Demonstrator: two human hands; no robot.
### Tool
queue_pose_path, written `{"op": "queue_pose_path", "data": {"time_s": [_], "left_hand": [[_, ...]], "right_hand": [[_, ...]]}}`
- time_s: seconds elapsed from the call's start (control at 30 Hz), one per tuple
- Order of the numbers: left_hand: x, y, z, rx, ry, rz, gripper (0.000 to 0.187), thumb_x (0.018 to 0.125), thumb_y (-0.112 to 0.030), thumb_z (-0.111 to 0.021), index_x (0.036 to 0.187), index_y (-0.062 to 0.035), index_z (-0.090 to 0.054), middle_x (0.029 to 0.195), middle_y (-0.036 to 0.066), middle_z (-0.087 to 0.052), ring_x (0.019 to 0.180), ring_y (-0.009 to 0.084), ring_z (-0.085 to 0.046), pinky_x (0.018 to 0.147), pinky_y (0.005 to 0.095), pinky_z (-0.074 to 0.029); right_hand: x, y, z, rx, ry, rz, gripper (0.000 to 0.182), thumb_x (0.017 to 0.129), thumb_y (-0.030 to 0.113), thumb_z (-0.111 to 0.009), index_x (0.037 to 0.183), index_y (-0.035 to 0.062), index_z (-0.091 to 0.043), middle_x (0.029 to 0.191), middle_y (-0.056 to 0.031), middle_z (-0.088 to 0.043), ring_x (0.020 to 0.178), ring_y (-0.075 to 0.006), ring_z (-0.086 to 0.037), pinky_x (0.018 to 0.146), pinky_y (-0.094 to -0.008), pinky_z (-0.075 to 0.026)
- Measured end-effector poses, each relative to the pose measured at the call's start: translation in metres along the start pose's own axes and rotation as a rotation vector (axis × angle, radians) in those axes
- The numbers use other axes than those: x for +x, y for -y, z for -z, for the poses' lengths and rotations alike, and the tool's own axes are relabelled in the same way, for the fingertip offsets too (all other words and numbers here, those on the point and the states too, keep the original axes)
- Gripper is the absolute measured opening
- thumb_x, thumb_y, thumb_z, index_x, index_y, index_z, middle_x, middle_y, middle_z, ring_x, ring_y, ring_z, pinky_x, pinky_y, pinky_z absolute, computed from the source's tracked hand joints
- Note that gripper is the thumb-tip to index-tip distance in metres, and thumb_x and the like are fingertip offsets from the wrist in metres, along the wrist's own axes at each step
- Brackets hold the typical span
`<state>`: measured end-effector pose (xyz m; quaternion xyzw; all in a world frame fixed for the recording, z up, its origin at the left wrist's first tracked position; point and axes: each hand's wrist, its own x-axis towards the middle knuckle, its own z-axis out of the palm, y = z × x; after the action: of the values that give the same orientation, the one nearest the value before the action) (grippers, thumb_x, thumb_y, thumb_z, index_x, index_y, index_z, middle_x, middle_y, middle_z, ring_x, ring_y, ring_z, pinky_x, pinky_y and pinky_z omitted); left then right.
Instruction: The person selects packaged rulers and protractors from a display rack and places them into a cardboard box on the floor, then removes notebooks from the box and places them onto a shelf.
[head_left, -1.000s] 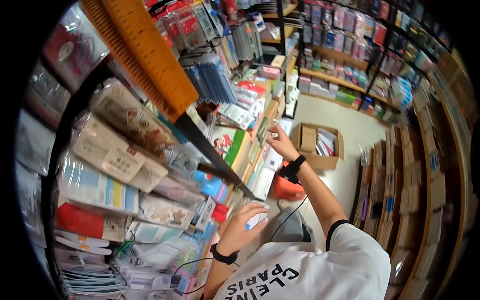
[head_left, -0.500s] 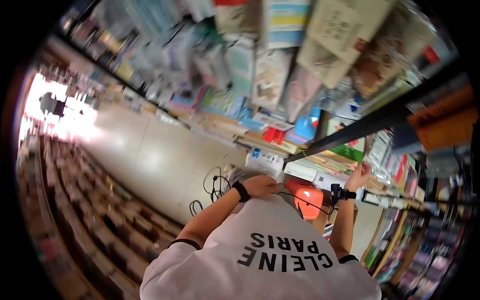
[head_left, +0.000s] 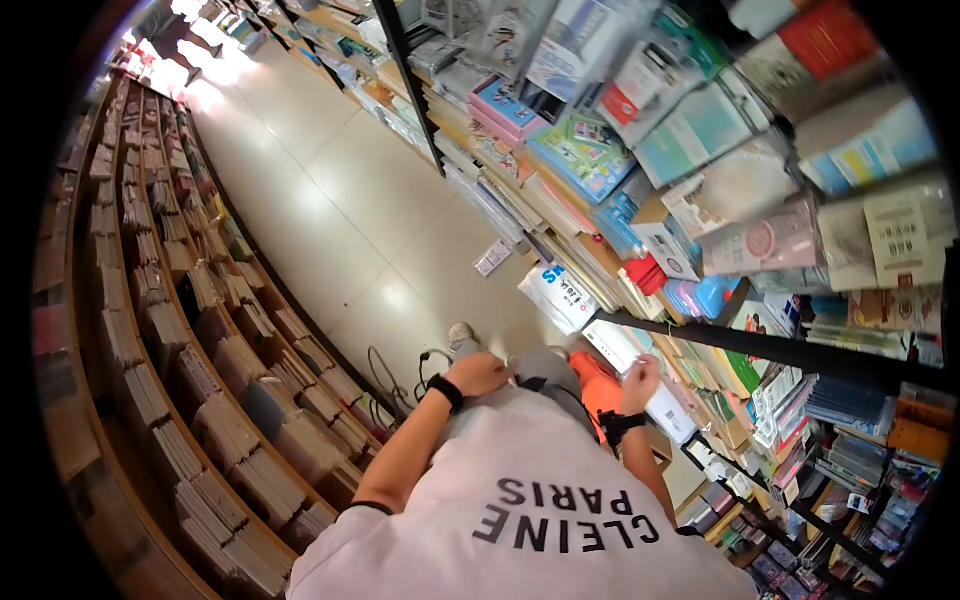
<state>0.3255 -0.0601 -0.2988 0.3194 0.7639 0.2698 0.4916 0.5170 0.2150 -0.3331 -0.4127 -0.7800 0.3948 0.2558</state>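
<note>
My left hand, with a black band on its wrist, is closed near the hem of my white shirt; whether it holds anything is hidden. My right hand, with a black device strapped to its wrist, is raised beside the lower shelf with its fingers curled; what they hold, if anything, is too small to make out. An orange object lies just left of my right hand. A white package with blue lettering lies ahead, between my two hands.
Curved racks of packed books run along the left. Shelves of stationery and packets fill the right, with a black shelf edge. Black cables lie on the tiled floor. A person stands far off at the upper left.
The view has turned, showing more of the left racks and floor. My right hand has moved left and down, away from the shelf items. My left hand has shifted slightly left.
</note>
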Motion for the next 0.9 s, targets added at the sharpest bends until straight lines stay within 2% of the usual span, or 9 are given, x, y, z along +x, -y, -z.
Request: {"op": "queue_pose_path", "data": {"time_s": [0.07,0.2,0.33,0.4,0.5,0.67,0.77,0.8,0.9], "left_hand": [[-0.028,0.009,0.016,0.074,-0.115,0.075,0.039,0.087,-0.038,-0.050,0.080,-0.0028,-0.065,0.074,0.019,-0.063,0.072,0.0378,-0.059,0.066,0.0458,-0.046],[-0.044,0.078,0.004,0.135,-0.048,0.369,0.041,0.086,-0.044,-0.048,0.081,-0.0092,-0.069,0.085,0.017,-0.066,0.081,0.0365,-0.063,0.069,0.0467,-0.049],[-0.046,0.136,-0.047,0.002,0.059,0.686,0.051,0.086,-0.051,-0.046,0.089,-0.0057,-0.068,0.092,0.018,-0.067,0.090,0.0353,-0.064,0.075,0.0467,-0.049],[-0.042,0.162,-0.088,-0.157,0.204,0.768,0.055,0.086,-0.054,-0.044,0.090,-0.0052,-0.069,0.095,0.018,-0.067,0.091,0.0353,-0.064,0.077,0.0446,-0.049],[-0.020,0.183,-0.139,-0.241,0.202,0.816,0.055,0.083,-0.054,-0.048,0.082,-0.0039,-0.070,0.085,0.020,-0.066,0.082,0.0374,-0.064,0.069,0.0465,-0.050],[0.050,0.220,-0.149,-0.736,0.220,0.994,0.061,0.086,-0.058,-0.044,0.073,-0.0028,-0.068,0.075,0.023,-0.064,0.071,0.0415,-0.062,0.065,0.0488,-0.049],[0.085,0.221,-0.144,-0.770,0.256,0.883,0.065,0.085,-0.060,-0.045,0.066,-0.0006,-0.065,0.068,0.024,-0.062,0.069,0.0405,-0.063,0.065,0.0474,-0.049],[0.091,0.222,-0.136,-0.774,0.330,0.860,0.067,0.086,-0.059,-0.045,0.065,0.0010,-0.065,0.065,0.024,-0.061,0.065,0.0403,-0.062,0.065,0.0451,-0.050],[0.121,0.241,-0.127,-0.897,0.450,0.824,0.066,0.088,-0.057,-0.044,0.066,0.0012,-0.065,0.063,0.023,-0.061,0.062,0.0385,-0.062,0.064,0.0435,-0.050]], "right_hand": [[-0.013,0.012,-0.053,0.024,0.245,-0.016,0.006,0.081,0.002,-0.053,0.087,0.0005,-0.055,0.076,-0.0055,-0.057,0.061,-0.0109,-0.049,0.055,-0.0261,-0.040],[-0.021,-0.026,-0.173,-0.141,0.916,-0.229,0.019,0.078,0.015,-0.059,0.093,0.0036,-0.060,0.088,-0.0151,-0.066,0.084,-0.0282,-0.064,0.072,-0.0358,-0.050],[0.003,-0.019,-0.287,-0.624,1.208,-0.165,0.037,0.073,0.035,-0.061,0.098,0.0085,-0.061,0.098,-0.0215,-0.064,0.094,-0.0385,-0.060,0.081,-0.0429,-0.048],[0.014,-0.061,-0.361,-0.688,1.226,-0.273,0.042,0.071,0.036,-0.064,0.102,0.0083,-0.059,0.098,-0.0211,-0.064,0.097,-0.0367,-0.060,0.084,-0.0424,-0.047],[0.037,-0.144,-0.480,-0.748,1.266,-0.163,0.057,0.070,0.035,-0.067,0.115,0.0023,-0.052,0.113,-0.0237,-0.058,0.107,-0.0362,-0.056,0.091,-0.0414,-0.045],[0.054,-0.289,-0.639,-0.973,1.299,0.112,0.065,0.072,0.020,-0.069,0.128,0.0055,-0.040,0.119,-0.0247,-0.051,0.111,-0.0396,-0.051,0.093,-0.0462,-0.044],[0.078,-0.330,-0.689,-0.893,1.197,0.348,0.067,0.068,0.005,-0.069,0.129,0.0068,-0.040,0.127,-0.0229,-0.043,0.111,-0.0405,-0.049,0.093,-0.0459,-0.044],[0.074,-0.312,-0.699,-1.009,1.190,0.459,0.071,0.067,0.000,-0.068,0.131,0.0087,-0.039,0.132,-0.0206,-0.039,0.114,-0.0392,-0.047,0.093,-0.0451,-0.044],[0.061,-0.390,-0.735,-1.101,1.067,1.159,0.067,0.074,0.006,-0.063,0.135,0.0217,-0.038,0.138,-0.0143,-0.037,0.116,-0.0317,-0.046,0.091,-0.0474,-0.042]]}}
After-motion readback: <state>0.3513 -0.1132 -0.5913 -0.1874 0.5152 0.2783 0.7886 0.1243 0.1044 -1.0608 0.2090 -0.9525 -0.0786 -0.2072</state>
